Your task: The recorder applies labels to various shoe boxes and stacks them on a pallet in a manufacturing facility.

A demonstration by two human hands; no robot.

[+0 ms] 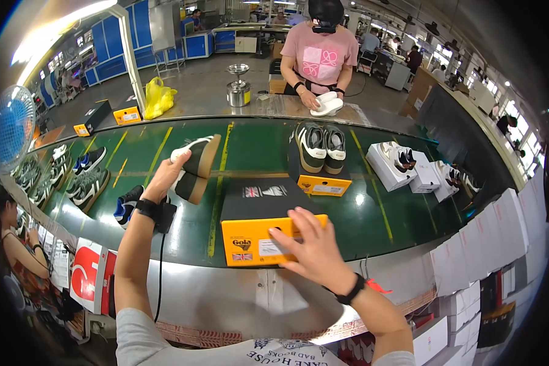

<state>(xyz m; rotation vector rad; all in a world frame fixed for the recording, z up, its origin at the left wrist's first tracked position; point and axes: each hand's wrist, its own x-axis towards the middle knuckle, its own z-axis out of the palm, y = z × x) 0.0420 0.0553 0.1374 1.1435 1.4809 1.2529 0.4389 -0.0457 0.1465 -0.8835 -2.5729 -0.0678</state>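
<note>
Left hand pinching, shoes are held soles rightward, just left of the box touched by the spread right hand.

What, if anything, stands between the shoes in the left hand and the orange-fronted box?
Nothing visible does. Between the shoes in the left hand and the orange-fronted box, only green surface and a yellow line show. The right hand is at the box's orange side.

Bright, curved feed
I see a glaring lamp upper left, glints on the green belt, black corners.
</note>
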